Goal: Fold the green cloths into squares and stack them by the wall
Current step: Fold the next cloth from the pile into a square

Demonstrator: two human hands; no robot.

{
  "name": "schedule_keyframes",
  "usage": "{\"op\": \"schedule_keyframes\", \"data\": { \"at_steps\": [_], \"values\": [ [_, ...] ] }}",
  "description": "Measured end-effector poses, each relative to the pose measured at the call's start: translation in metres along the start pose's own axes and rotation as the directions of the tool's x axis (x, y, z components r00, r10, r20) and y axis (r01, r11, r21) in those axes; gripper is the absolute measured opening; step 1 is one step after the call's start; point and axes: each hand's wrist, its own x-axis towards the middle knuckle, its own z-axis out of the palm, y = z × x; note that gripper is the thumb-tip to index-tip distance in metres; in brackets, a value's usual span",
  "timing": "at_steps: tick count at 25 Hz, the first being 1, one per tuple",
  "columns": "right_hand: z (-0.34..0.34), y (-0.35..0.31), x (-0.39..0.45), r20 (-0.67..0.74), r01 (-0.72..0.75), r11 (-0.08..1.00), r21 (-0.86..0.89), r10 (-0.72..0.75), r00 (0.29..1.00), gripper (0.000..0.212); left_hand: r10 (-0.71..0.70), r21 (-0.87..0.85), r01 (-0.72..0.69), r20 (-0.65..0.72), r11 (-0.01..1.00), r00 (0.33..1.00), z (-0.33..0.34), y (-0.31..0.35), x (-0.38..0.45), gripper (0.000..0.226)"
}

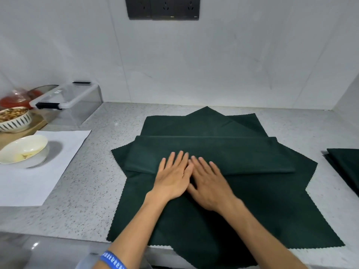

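Note:
Several dark green cloths [252, 200] lie spread and overlapping on the speckled counter [101, 171], their corners fanned out like a star. On top lies one cloth folded into a long band [242, 154], running left to right. My left hand [172, 179] and my right hand [209, 183] rest flat side by side on the near edge of that band, fingers spread and pointing toward the wall, holding nothing. Another folded green cloth [345, 164] lies at the right edge of the view.
A white sheet [38, 177] lies on the left with a cream bowl [23, 150] on it. Behind it stand a patterned bowl of food [13, 118] and a clear plastic box [68, 103]. The tiled wall [194, 65] carries a black socket strip [162, 7].

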Motion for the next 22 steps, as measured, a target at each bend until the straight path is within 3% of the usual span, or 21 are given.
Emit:
{"op": "schedule_keyframes", "data": {
  "at_steps": [3, 6, 8, 10, 11, 12, 13, 14, 15, 17, 19, 22],
  "values": [
    [-0.004, 0.042, -0.024, -0.014, -0.138, 0.990, -0.002, 0.138, 0.990, 0.104, -0.229, 0.117, 0.245, -0.138, 0.962, 0.964, -0.011, -0.052, -0.015, 0.058],
    [-0.011, 0.100, -0.063, 0.067, -0.360, 0.933, -0.021, 0.361, 0.930, 0.076, -0.368, 0.022, 0.373, -0.116, 0.928, 0.922, -0.027, -0.088, -0.022, 0.060],
    [-0.017, 0.124, -0.084, 0.096, -0.452, 0.892, -0.019, 0.452, 0.887, 0.072, -0.395, -0.068, 0.390, -0.214, 0.918, 0.893, -0.030, -0.084, -0.028, 0.060],
    [-0.016, 0.129, -0.088, 0.102, -0.472, 0.881, -0.035, 0.473, 0.875, 0.072, -0.401, -0.350, 0.263, -0.420, 0.899, 0.814, -0.031, -0.052, -0.052, 0.051],
    [-0.016, 0.130, -0.088, 0.097, -0.470, 0.882, -0.033, 0.471, 0.877, 0.073, -0.452, -0.621, 0.099, -0.442, 0.777, 0.775, -0.028, -0.026, -0.071, 0.039],
    [-0.015, 0.130, -0.087, 0.090, -0.469, 0.883, -0.024, 0.469, 0.878, 0.073, -0.551, -0.881, 0.029, -0.268, 0.472, 0.790, -0.030, 0.002, -0.090, 0.028],
    [-0.015, 0.129, -0.086, 0.085, -0.469, 0.883, -0.010, 0.468, 0.880, 0.073, -0.540, -0.996, 0.072, 0.027, 0.061, 0.841, -0.029, 0.023, -0.103, 0.022],
    [-0.016, 0.129, -0.087, 0.086, -0.467, 0.884, -0.005, 0.465, 0.881, 0.073, -0.424, -0.949, 0.158, 0.266, -0.273, 0.866, -0.026, 0.034, -0.108, 0.023],
    [-0.016, 0.129, -0.088, 0.084, -0.461, 0.887, -0.007, 0.460, 0.884, 0.073, -0.327, -0.863, 0.211, 0.386, -0.459, 0.863, -0.020, 0.035, -0.103, 0.029],
    [-0.017, 0.130, -0.090, 0.060, -0.466, 0.885, 0.004, 0.465, 0.883, 0.073, -0.275, -0.782, 0.209, 0.436, -0.587, 0.857, -0.023, 0.026, -0.085, 0.044],
    [-0.015, 0.130, -0.093, 0.050, -0.470, 0.883, 0.009, 0.469, 0.882, 0.073, -0.353, -0.776, 0.106, 0.398, -0.622, 0.847, -0.031, 0.016, -0.065, 0.054],
    [-0.011, 0.133, -0.091, 0.056, -0.475, 0.880, 0.006, 0.474, 0.879, 0.073, -0.402, -0.742, -0.002, 0.362, -0.671, 0.841, -0.036, 0.002, -0.033, 0.047]
  ]
}}
